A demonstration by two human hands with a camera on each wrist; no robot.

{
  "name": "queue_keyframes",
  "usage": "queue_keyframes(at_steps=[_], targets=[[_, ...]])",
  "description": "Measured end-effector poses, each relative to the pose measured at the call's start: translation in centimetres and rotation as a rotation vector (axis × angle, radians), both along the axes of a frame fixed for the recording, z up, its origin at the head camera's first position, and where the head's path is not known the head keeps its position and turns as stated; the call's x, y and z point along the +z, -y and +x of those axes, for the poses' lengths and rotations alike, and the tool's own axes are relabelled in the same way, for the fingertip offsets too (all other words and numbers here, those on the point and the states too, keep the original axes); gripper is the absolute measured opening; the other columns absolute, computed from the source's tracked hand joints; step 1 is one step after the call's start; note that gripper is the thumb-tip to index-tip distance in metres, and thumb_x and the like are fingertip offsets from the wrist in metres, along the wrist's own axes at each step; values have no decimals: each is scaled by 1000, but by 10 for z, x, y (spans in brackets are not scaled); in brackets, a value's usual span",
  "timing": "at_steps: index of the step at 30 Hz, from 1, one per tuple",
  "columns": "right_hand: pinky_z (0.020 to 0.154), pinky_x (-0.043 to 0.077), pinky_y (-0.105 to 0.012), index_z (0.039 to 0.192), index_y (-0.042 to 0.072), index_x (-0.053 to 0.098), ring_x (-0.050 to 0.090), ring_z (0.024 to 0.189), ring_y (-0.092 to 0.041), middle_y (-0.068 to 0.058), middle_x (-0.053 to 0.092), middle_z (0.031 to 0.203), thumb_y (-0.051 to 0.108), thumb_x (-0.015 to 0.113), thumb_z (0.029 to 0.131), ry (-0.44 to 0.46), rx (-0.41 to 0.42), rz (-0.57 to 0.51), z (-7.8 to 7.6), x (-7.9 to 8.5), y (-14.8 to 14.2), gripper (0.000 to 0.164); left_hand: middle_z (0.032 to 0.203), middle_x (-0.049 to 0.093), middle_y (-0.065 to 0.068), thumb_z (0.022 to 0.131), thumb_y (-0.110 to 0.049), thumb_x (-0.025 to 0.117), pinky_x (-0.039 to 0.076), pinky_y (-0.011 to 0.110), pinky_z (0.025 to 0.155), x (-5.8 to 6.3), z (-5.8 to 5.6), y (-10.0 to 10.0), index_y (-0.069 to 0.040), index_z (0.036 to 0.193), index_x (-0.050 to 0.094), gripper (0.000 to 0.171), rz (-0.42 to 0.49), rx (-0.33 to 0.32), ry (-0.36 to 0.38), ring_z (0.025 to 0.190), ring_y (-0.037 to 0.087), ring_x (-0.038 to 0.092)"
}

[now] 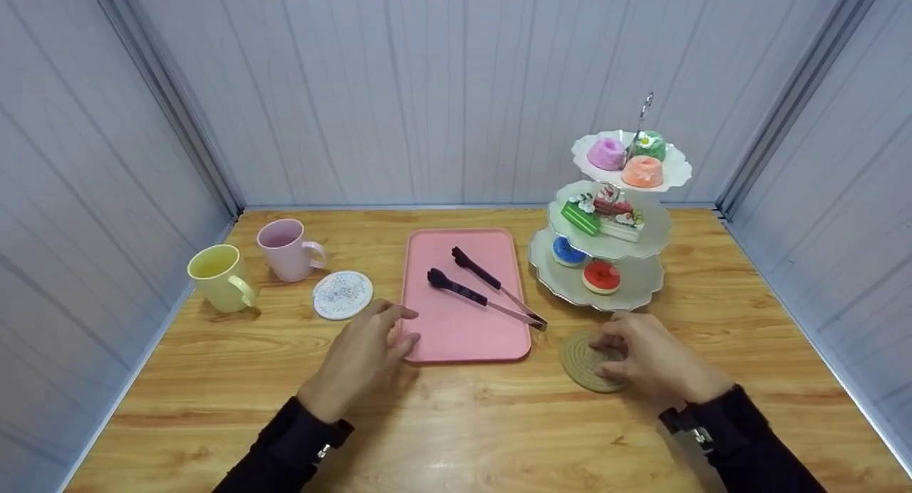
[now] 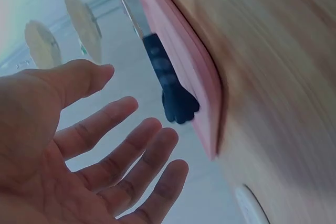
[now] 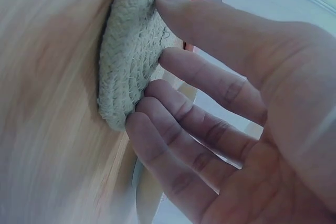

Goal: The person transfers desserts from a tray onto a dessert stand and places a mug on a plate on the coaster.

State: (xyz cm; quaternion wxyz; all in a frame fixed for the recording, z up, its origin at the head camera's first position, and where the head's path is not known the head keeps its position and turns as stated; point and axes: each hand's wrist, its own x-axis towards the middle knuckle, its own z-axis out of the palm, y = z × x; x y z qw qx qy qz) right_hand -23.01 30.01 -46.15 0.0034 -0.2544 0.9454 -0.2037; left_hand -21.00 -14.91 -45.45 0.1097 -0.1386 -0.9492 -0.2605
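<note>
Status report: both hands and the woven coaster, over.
Left hand open by pink tray. Right hand at woven coaster, contact unclear. Coaster flat on table. Tiered stand just beyond.

Labels, numbers, signs — none can be read.

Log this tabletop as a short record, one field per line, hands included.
Left hand: at the left edge of the pink tray
Right hand: over the woven coaster, which lies on the table
Tongs: on the tray, arms spread, joined end past its right edge
Three-tier stand: right of the tray
Top: three small cakes
Middle: cake slices
Bottom: blue doughnut, red doughnut
Mugs: yellow mug, pink mug, both upright, left
Between mugs and tray: speckled coaster
</note>
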Motion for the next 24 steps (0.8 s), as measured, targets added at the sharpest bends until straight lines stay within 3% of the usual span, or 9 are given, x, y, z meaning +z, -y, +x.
queue_keyframes(at_steps=[4, 10, 24], targets=[[76, 53, -27, 104, 17, 81, 68, 89, -15, 4, 74, 96, 27, 96, 79, 17, -20, 3, -2, 2, -5, 31, 121, 72, 9, 96, -26, 81, 61, 44, 89, -3, -4, 12, -15, 125, 77, 32, 26, 32, 18, 106, 26, 71], [75, 50, -27, 106, 19, 80, 65, 90, -16, 3, 74, 98, 29, 94, 81, 71, -72, 3, -4, 5, -14, 30, 122, 72, 13, 96, -27, 80, 61, 45, 84, -8, -13, 26, -12, 124, 77, 32, 43, 57, -6, 102, 30, 71], [74, 49, -31, 99, 18, 78, 64, 87, -18, 2, 73, 95, 25, 95, 79, 64, -124, 26, -8, 6, -30, 26, 127, 67, 20, 98, -24, 77, 61, 52, 92, -13, -32, 62, -8, 130, 75, 36, 112, 150, 14, 109, 37, 73]])
